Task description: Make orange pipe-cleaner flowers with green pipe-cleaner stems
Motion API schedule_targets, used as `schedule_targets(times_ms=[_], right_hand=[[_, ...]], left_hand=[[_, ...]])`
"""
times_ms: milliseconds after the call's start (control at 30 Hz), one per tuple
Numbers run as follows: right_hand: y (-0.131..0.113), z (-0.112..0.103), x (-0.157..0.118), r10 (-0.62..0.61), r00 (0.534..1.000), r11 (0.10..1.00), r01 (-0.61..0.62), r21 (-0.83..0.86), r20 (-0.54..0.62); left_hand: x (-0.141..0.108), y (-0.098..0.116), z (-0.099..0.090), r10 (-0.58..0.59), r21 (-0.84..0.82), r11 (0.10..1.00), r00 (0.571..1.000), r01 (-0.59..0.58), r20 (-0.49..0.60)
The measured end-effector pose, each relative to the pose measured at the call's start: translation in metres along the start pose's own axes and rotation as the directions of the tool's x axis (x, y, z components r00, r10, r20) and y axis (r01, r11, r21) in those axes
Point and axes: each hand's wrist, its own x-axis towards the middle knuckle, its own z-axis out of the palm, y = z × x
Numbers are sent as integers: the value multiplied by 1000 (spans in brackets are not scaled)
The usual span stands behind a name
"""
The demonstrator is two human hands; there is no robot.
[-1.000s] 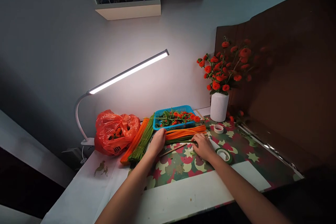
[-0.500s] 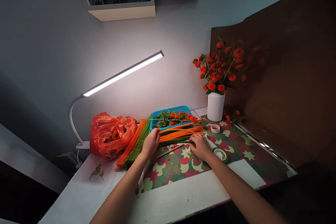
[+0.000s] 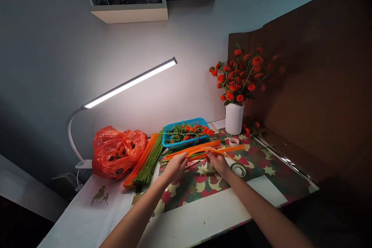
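My left hand point(image 3: 176, 166) is closed, with its fingertips pinching one end of some orange pipe cleaners point(image 3: 234, 148). Between the hands these curve in a shallow arch, and their far ends stick out to the right, smeared by motion. My right hand point(image 3: 218, 162) pinches them farther along; how many there are, I cannot tell. Just behind lies a pile of more orange pipe cleaners point(image 3: 213, 144) with green ones under it. A thin stick point(image 3: 194, 162) rests partly hidden behind the hands. Beside my right wrist sits a roll of green tape point(image 3: 238, 170).
A blue basket point(image 3: 168, 146) holds red flowers with green stems. Left of it are green pipe cleaner bundles point(image 3: 149, 164) and a red plastic bag point(image 3: 122, 155). A white vase point(image 3: 234, 119) of red flowers, a white tape roll point(image 3: 234, 142) and a lit lamp point(image 3: 130, 83) stand around.
Both hands have come closer together and lifted slightly off the pile. The pipe cleaners now extend past my right hand to the right. The whole view has shifted a little.
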Motion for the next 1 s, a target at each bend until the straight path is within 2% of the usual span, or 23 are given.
schedule_targets(times_ms=[67,133,200,267,300,367,467,533,600,667,733,767,800,867,933,1000], right_hand=[[-2,-6,4,34,990,994,-20,107,-134],[-4,-17,9,60,957,982,-5,188,-285],[-6,-29,14,97,890,971,14,239,-445],[-8,-41,18,135,812,961,32,275,-568],[-8,-46,19,148,784,957,39,286,-604],[-9,-52,19,159,759,955,44,293,-632],[-8,-53,18,130,766,966,47,256,-629],[-7,-51,16,67,786,982,58,181,-614],[-8,-47,14,-23,831,993,82,81,-556],[-11,-39,10,-94,904,994,107,8,-418],[-17,-26,6,-78,983,997,77,-12,-167],[-21,-17,3,-22,1000,1000,22,-22,-4],[-25,-7,0,63,982,997,-55,-49,178],[-32,14,-6,207,891,978,-183,-98,405],[-36,30,-12,299,790,954,-263,-145,536],[-36,40,-15,350,710,935,-301,-186,611]], left_hand=[[6,-2,-2,-73,78,994,997,76,-36],[13,-10,-7,-182,208,957,976,204,-121],[19,-19,-12,-238,383,887,966,259,-104],[21,-26,-14,-249,485,839,967,246,-60],[22,-28,-14,-243,509,829,969,232,-45],[20,-30,-10,-211,531,824,977,199,-39],[17,-30,-4,-117,555,821,991,134,-66],[15,-28,-2,-62,559,823,995,96,-79],[12,-25,-3,-17,517,853,994,70,-106],[9,-16,-6,24,382,923,983,49,-184],[5,-1,-8,2,114,993,955,33,-296],[3,8,-8,-52,-74,997,946,30,-321],[2,18,-7,-124,-280,959,947,38,-296],[1,36,-5,-228,-628,774,961,82,-156],[1,48,-2,-298,-803,585,951,112,-85],[0,50,0,-408,-878,470,904,92,-124]])
